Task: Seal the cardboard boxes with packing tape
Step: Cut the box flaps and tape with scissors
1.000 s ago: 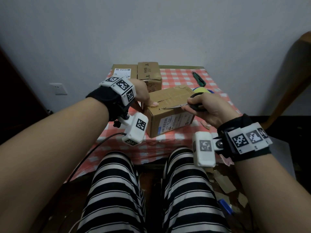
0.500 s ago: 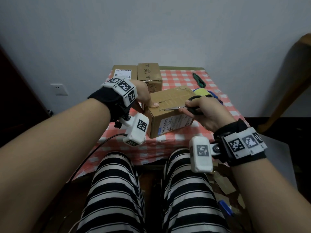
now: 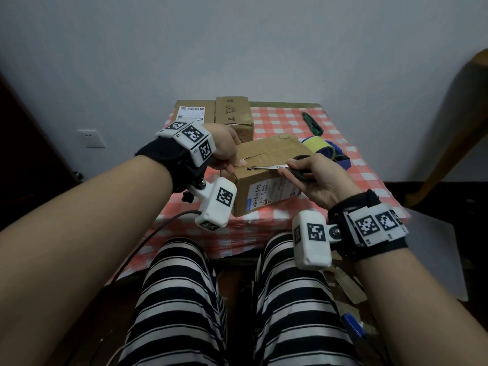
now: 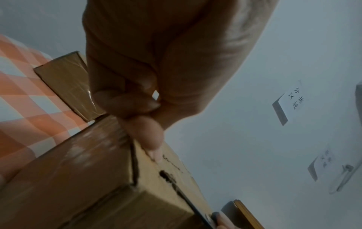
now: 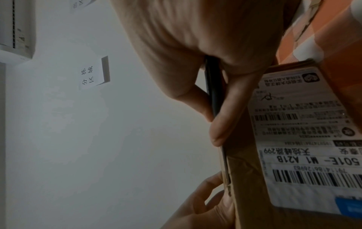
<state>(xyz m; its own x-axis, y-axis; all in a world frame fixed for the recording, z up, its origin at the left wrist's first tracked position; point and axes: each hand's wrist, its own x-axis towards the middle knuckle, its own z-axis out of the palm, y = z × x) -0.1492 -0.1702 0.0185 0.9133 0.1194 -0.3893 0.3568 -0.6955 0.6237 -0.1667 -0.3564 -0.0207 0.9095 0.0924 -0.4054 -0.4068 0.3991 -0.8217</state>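
On box (image 3: 266, 165): left hand (image 3: 224, 149) grip holds corner | right hand (image 3: 317, 178) grips scissors (image 3: 298, 171) | right wrist: label (image 5: 305, 139)

I see a matt brown cardboard box (image 3: 266, 165) with a glossy paper label (image 3: 274, 192), shiny metal scissors (image 3: 266, 168) with black plastic handles, and, at two o'clock, a glossy yellow tape roll (image 3: 318, 146) on checked cloth (image 3: 280, 120).
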